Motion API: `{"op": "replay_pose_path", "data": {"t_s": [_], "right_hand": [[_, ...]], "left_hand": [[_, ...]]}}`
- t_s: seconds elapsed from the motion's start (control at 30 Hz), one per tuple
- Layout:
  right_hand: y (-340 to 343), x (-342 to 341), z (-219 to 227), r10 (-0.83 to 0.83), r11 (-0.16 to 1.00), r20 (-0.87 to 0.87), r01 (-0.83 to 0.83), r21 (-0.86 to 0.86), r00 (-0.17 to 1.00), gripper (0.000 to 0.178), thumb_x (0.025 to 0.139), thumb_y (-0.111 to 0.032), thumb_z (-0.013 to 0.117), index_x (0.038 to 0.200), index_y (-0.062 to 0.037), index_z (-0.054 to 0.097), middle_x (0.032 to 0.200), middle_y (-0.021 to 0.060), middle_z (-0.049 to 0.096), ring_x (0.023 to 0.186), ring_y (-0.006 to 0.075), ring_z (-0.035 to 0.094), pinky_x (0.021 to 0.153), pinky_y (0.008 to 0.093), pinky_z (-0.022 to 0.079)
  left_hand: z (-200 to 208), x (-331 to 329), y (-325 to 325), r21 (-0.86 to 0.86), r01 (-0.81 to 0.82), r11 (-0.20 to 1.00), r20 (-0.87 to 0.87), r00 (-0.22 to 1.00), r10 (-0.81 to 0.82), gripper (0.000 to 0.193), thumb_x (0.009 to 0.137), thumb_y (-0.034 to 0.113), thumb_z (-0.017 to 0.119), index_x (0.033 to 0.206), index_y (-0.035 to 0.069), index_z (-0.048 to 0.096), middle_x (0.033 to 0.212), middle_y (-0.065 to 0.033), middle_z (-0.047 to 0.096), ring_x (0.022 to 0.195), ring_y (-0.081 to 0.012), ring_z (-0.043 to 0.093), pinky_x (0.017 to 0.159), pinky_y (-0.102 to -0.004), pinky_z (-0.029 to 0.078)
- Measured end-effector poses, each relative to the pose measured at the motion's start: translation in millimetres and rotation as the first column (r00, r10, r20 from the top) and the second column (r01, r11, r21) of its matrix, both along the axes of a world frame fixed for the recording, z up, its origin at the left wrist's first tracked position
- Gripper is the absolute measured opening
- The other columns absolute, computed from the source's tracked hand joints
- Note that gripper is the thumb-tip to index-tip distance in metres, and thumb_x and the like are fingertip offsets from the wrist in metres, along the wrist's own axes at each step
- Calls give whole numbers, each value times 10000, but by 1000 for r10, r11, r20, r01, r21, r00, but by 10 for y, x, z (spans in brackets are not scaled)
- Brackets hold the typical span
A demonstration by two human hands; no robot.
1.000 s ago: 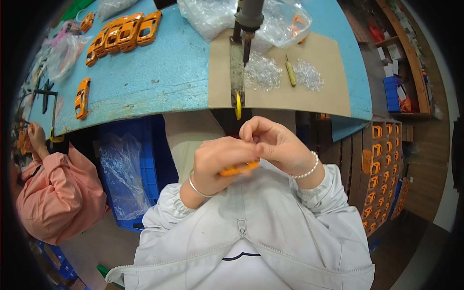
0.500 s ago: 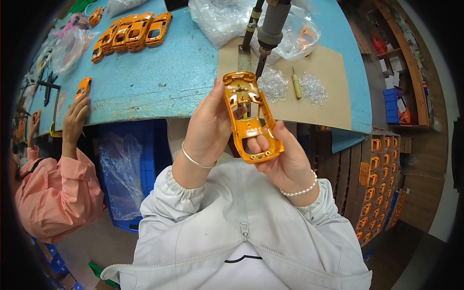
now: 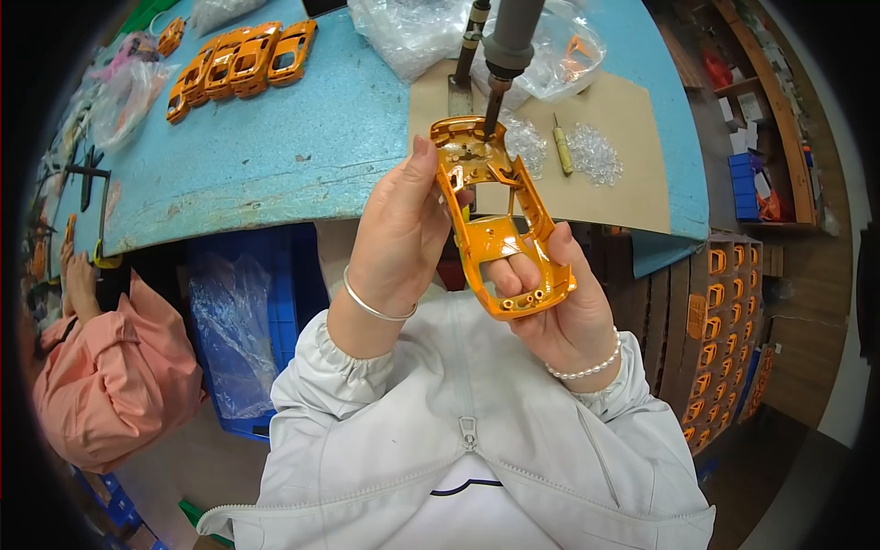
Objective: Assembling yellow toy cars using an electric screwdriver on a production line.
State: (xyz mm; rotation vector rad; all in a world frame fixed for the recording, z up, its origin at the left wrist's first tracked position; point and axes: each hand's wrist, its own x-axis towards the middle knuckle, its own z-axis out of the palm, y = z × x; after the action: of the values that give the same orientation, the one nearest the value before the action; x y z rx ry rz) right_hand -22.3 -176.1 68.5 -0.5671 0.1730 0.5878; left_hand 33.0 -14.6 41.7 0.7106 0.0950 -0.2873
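Note:
Both hands hold an orange toy car body shell, its hollow underside facing up. My left hand grips the left side near the far end, thumb along the edge. My right hand holds the near right end, with fingertips showing through a window opening. A grey rod-shaped tool comes down from above. Its dark metal tip reaches the inside of the shell's far end; whether it touches is hard to tell.
On brown board lie clear plastic parts and a yellow-handled pointed tool. Behind are clear plastic bags. Several orange shells line the blue table. A co-worker's sleeve is at left; racked shells stand right.
The shell has moved slightly right and tilted, its far end now under the tool's tip, which sits lower over it. The co-worker's hand has drawn back toward the left; the shell by it has left its spot.

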Motion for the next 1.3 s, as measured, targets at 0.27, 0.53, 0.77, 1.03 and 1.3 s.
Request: {"op": "replay_pose_path", "data": {"t_s": [0.27,0.53,0.77,1.03,1.3], "right_hand": [[-34,-35,-5,4,1000,-15,-4,-20,1000,410,1018,-434,425,1036,-33,510,716,9,500,790,129,513,621,235,501],[-119,81,-277,265,886,-38,-259,-384,964,394,1019,-353,467,946,8,607,788,17,583,629,125,554,562,255,491],[-491,558,-735,390,-137,643,732,-667,659,53,846,-32,648,895,-19,663,826,48,593,597,139,587,548,264,460],[-561,801,-936,516,-241,629,803,-546,582,83,824,-14,651,905,-30,660,845,65,571,648,137,588,586,282,464],[-238,281,-518,161,240,649,609,-756,743,94,834,9,625,905,-39,662,865,88,601,702,202,641,583,322,512]], "left_hand": [[-31,-32,74,35,85,996,46,995,-86,448,1029,422,391,1216,47,546,1115,-83,647,978,-159,617,881,-324,504],[-132,-250,-46,-199,29,980,-271,959,-84,506,1042,429,317,1257,7,493,1177,-134,609,1010,-204,596,881,-358,507],[-482,-434,120,-263,-20,964,-329,942,-70,555,1044,458,215,1324,44,458,1226,-157,592,1019,-238,609,825,-422,551],[-420,-454,37,-133,-29,991,-300,954,-13,550,1042,452,242,1323,36,466,1237,-171,588,996,-244,622,812,-406,568],[-295,-479,-113,-220,117,969,-303,935,-182,567,1042,466,214,1310,31,461,1211,-159,609,1030,-235,628,812,-375,567]]}}
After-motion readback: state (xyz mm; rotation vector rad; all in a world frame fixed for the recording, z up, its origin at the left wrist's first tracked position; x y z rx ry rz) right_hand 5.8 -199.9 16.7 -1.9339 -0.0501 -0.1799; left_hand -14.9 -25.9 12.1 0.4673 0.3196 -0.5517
